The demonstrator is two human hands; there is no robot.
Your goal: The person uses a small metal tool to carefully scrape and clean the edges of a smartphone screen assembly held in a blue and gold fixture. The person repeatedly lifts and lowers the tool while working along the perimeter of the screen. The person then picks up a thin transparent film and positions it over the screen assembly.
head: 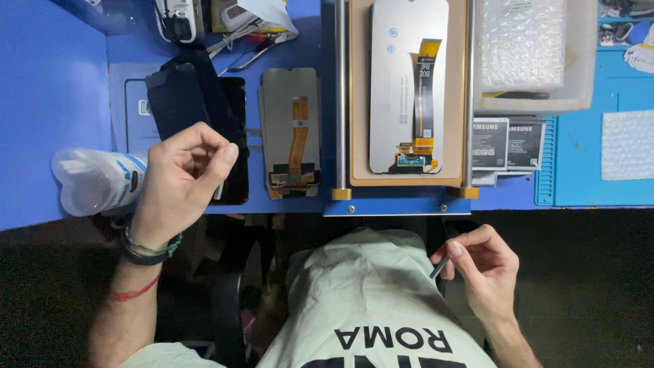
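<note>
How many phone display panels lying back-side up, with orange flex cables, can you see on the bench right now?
2. A large silver display panel lies on the tan pad between the metal rails; a smaller grey display panel lies on the blue mat left of it. More may be stacked beneath the smaller one.

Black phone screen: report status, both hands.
Left hand pinching black phone screen at its near edge. Right hand holds thin dark tool off bench. Nothing between.

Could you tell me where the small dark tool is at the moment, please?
In the head view the small dark tool is pinched in the right hand, low right, off the blue table edge, beside the pale shirt.
</note>
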